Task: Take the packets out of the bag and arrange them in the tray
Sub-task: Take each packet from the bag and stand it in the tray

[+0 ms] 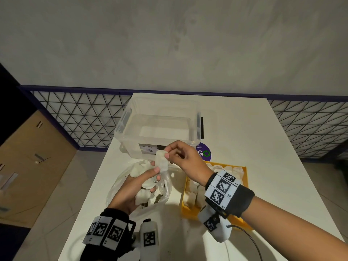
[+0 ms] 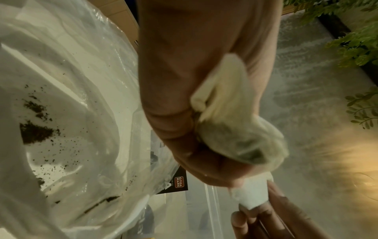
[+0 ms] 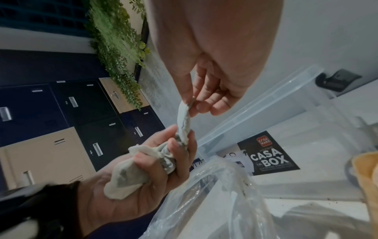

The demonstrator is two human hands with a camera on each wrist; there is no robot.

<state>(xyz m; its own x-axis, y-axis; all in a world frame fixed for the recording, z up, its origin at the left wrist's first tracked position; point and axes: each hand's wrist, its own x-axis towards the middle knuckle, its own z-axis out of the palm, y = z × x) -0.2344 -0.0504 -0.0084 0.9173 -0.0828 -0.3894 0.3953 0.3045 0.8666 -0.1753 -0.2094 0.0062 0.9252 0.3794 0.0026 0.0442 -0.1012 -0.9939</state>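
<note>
Wrist bands, fiducial-marked, one on each forearm, above the near edge of the worktop [image 1: 244,129]; white surface, scattered dark specks.

Left hand [image 1: 131,187]: raised over the bag, fingers curled round a bunch of white packets [image 1: 143,170]; the wrist views show the bunch crumpled in the palm, dark contents showing through the fabric.

Bag [image 1: 116,187]: clear plastic, lying open on the worktop towards its left edge, under the left hand. More white packets inside, with loose dark crumbs [image 2: 34,132] gathered in its folds.

Right hand [image 1: 184,157]: held above the bag, just beyond the left hand. Thumb and forefinger pinch the top edge of a single packet [image 1: 161,162]; its lower end sits between the left thumb and fingers. Remaining fingers loosely bent.

Tray [image 1: 244,170]: yellow, open-topped, towards the right of the bag and partly hidden by the right wrist. White packets [image 1: 228,169] stand upright in close rows inside, touching one another.

Sticker [image 1: 205,153]: round, purple, flat on the worktop between tray and box.

Storage box [image 1: 158,127]: clear plastic, lidless, clip handles on both sides, black label on the near wall reading "CASA BOX". Stands beyond the bag, near the far edge of the worktop.
</note>
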